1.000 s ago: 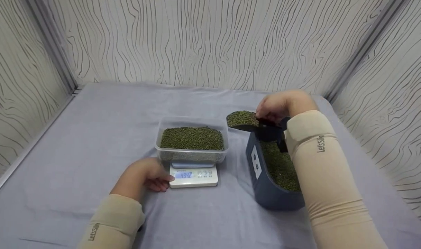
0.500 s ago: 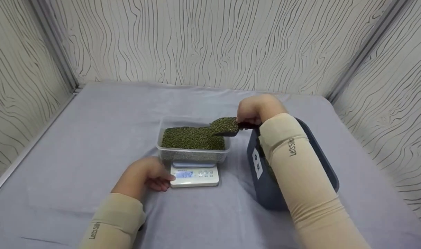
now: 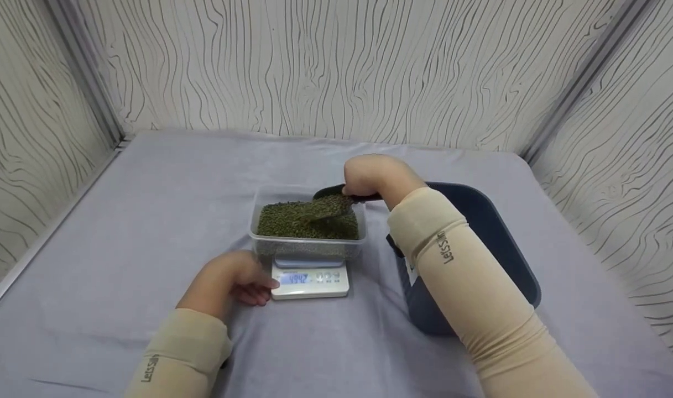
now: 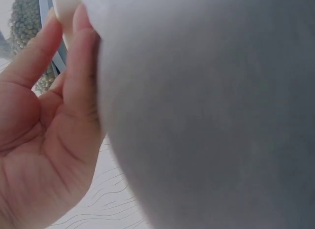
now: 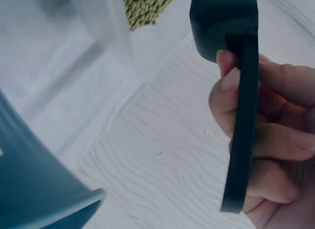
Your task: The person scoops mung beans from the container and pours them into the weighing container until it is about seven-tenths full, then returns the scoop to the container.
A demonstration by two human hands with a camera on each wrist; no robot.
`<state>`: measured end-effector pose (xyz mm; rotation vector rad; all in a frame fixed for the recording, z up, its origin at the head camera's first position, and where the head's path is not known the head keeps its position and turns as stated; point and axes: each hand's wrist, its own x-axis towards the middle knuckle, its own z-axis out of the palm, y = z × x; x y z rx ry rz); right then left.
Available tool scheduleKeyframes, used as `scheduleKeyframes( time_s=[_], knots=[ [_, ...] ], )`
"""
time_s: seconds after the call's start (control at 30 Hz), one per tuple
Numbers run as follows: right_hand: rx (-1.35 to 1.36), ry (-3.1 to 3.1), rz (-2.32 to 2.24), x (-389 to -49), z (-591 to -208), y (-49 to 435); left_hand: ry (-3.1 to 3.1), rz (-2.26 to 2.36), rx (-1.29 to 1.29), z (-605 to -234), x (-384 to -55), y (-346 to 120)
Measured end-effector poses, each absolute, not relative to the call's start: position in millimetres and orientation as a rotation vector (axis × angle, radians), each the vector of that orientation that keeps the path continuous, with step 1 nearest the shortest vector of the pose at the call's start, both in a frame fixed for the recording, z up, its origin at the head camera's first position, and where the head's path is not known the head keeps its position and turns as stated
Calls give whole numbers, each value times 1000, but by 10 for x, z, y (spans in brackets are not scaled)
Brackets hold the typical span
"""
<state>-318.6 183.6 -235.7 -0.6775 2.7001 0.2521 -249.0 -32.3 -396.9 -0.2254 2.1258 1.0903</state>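
Observation:
In the head view, a clear plastic container [image 3: 308, 250] of green mung beans [image 3: 286, 218] stands on a white kitchen scale [image 3: 311, 290] with a lit display. My left hand [image 3: 231, 276] pinches the scale's front left corner, thumb on top; the left wrist view shows thumb and fingers [image 4: 81, 66] on either side of its edge. Over the container's right side, my right hand [image 3: 377, 177] holds a dark scoop [image 3: 326, 192] tilted down to the left, with beans at its lip. In the right wrist view, fingers wrap the scoop's handle [image 5: 242, 130].
A dark blue bin [image 3: 483, 215] stands to the right, partly covered by my right forearm; its contents are hidden now. A grey-lilac cloth [image 3: 176, 193] covers the table. Patterned panels [image 3: 314, 66] close off the back and sides.
The right hand has carried the full scoop left from above the bin to over the container and tipped it. The left hand stays at the scale's corner.

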Motion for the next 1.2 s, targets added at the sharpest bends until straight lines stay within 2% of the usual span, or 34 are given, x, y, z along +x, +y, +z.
scheduleKeyframes(
  time_s=[0.87, 1.2],
  knots=[
    [-772, 2970, 554, -2942, -2351, 1595, 2152, 1125, -207, -3964, -2454, -325],
    [-786, 2943, 444, -2938, -2370, 1640, 2143, 1124, -210, -3959, -2464, -320]
  ],
)
